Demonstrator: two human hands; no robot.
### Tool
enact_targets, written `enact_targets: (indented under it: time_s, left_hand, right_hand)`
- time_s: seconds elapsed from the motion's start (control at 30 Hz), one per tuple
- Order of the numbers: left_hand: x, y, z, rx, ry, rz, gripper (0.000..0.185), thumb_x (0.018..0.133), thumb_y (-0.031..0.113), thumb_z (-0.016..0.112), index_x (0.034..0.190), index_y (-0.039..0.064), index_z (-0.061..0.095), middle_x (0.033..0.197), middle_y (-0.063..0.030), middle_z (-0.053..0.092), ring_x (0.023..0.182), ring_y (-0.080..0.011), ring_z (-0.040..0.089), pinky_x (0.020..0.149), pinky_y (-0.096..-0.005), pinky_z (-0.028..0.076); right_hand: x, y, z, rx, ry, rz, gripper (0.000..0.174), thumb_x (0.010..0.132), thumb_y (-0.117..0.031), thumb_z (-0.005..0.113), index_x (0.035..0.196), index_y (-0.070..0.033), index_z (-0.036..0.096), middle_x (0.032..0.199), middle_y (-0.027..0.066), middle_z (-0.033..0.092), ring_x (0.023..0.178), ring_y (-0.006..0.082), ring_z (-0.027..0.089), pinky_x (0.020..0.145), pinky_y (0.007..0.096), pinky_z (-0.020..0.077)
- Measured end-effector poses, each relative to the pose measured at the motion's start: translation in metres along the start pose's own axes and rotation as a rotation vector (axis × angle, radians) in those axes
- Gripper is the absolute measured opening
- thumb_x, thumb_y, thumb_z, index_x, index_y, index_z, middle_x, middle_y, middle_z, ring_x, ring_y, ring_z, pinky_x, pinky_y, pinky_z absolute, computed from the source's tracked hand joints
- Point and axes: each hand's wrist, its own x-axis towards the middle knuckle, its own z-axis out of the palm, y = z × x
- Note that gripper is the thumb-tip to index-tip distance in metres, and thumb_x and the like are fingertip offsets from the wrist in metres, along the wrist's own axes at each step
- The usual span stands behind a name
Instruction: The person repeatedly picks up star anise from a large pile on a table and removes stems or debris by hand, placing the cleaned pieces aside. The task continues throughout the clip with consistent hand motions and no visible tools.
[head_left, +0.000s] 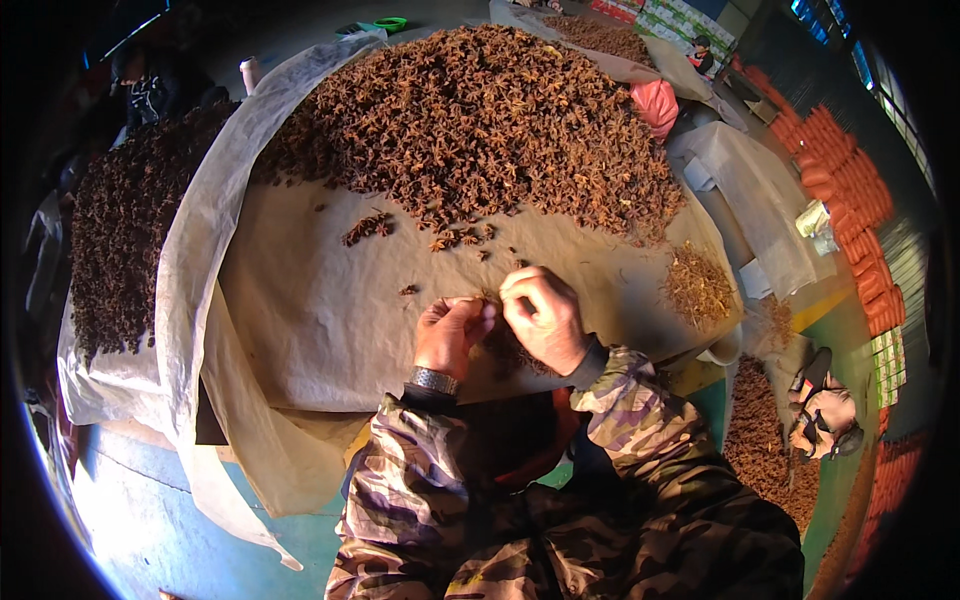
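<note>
A large heap of dried star anise (465, 120) covers the far part of a table lined with a translucent plastic sheet (322, 315). Near the sheet's front edge my left hand (452, 334), with a metal-banded watch at the wrist, pinches a small brown piece, seemingly star anise (486, 298). My right hand (541, 315) is just to the right, its thumb and fingertips pressed together; whether anything is between them cannot be told. Several loose star anise (457, 238) lie between my hands and the heap. Below my right hand is a dark, partly hidden pile (514, 349).
A small pile of thin stems (697, 285) lies at the table's right edge. At left, beyond a raised sheet edge (199, 217), is another star anise heap (127, 232), with a person behind it. Another person (825, 416) is low at the right, near stacked red sacks (840, 172).
</note>
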Motion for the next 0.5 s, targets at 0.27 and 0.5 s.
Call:
enact_targets:
  time_s: [0.27, 0.5]
  left_hand:
    - [-0.014, -0.004, 0.002, 1.222, -0.147, 0.534, 0.024, 0.084, 0.018, 0.072, 0.103, 0.006, 0.067, 0.087, -0.0145, 0.069, 0.077, -0.0333, 0.069, 0.073, -0.0404, 0.056]
    - [-0.014, -0.009, 0.006, 1.334, -0.055, 0.647, 0.023, 0.086, 0.023, 0.072, 0.100, 0.005, 0.066, 0.089, -0.0141, 0.068, 0.086, -0.0342, 0.067, 0.076, -0.0432, 0.054]
  right_hand:
    - [-0.038, 0.121, -0.139, -0.707, 0.050, 0.522, 0.007, 0.087, -0.004, 0.067, 0.090, -0.008, 0.063, 0.083, 0.0135, 0.067, 0.075, 0.0292, 0.067, 0.067, 0.0427, 0.0537]
    - [-0.023, 0.134, -0.078, -0.446, -0.154, 0.355, 0.033, 0.081, -0.012, 0.078, 0.110, -0.001, 0.067, 0.122, 0.0152, 0.061, 0.114, 0.0328, 0.061, 0.098, 0.0388, 0.0503]
